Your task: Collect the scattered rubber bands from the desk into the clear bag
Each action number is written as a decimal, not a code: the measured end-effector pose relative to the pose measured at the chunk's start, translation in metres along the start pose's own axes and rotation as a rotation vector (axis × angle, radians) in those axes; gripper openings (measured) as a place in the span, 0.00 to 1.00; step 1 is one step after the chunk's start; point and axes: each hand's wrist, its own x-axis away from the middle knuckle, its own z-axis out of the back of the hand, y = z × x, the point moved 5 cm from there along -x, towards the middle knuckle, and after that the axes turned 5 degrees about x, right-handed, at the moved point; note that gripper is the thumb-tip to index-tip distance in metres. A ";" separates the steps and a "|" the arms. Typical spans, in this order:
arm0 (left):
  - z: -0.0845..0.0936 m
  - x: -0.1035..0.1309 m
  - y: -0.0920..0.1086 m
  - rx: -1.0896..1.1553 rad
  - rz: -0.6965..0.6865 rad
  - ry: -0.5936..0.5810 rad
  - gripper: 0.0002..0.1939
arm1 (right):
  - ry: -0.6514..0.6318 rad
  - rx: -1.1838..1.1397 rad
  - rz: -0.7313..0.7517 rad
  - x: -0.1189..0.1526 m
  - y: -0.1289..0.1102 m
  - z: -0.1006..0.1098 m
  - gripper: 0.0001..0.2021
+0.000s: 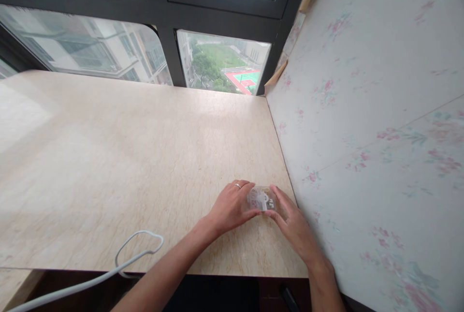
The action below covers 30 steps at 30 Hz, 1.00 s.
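Note:
A small clear plastic box (261, 199) with white and pinkish printing is held between my two hands, low over the right part of the stone-patterned sill. My left hand (235, 205), with a ring on one finger, grips the box's left side, thumb at the near edge. From the right, my right hand (292, 220) closes on it with fingers at the far edge and thumb at the near edge. What the box contains, if anything, I cannot make out. Whether its underside touches the surface is hidden.
The pale marbled sill (145, 157) stretches left and back to dark window frames (224, 14). A floral-papered wall (362, 133) rises close to my right arm. A white cable (94, 280) loops over the front edge at left. Some dark object (289, 297) lies below the edge.

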 end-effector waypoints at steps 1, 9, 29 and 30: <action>0.000 0.000 0.000 -0.002 0.003 0.002 0.30 | -0.001 0.000 0.000 0.000 0.000 0.000 0.30; -0.006 0.002 -0.004 0.037 0.060 0.005 0.30 | -0.009 0.017 -0.014 -0.001 0.002 -0.001 0.29; -0.005 0.004 -0.010 0.097 0.130 -0.072 0.29 | 0.018 0.025 -0.041 0.001 0.008 -0.005 0.29; -0.005 0.004 -0.009 0.099 0.127 -0.072 0.29 | 0.015 0.015 -0.049 0.001 0.008 -0.005 0.29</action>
